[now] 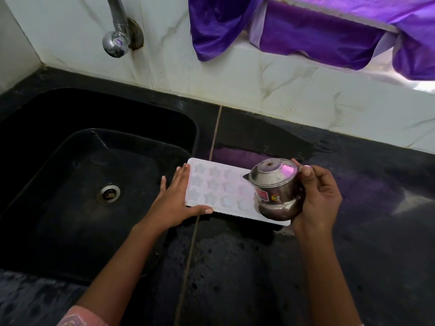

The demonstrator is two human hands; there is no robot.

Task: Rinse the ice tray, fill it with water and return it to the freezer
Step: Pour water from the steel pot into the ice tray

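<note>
1 ice tray (219, 184), white, flat on the bench (353, 231) just right of the sink (47, 114), left end at the sink edge. Star-shaped cavities, 3 rows; column count unclear because the right end is hidden. Can't tell if the cavities hold water.

2 hands in view. Left hand (175, 203): fingers straight and together against the tray's left end, thumb laid along its near edge. Right hand (317, 196): wrapped around 1 small steel jug (274, 187), held tilted over the tray's right end with the spout pointing left. 2 stickers on the jug's side, one red, one yellow. No visible stream from it.

1 sink, black, with 1 drain (108, 193). 1 chrome tap (117, 31) on the wall above it.

Bench is black stone, wet, with a pale seam running front to back beside the sink. Wall behind is white marbled tile (235, 85). 1 purple cloth (317, 36) hangs over a ledge top right. Pink sleeve (77, 318) at the bottom edge.
</note>
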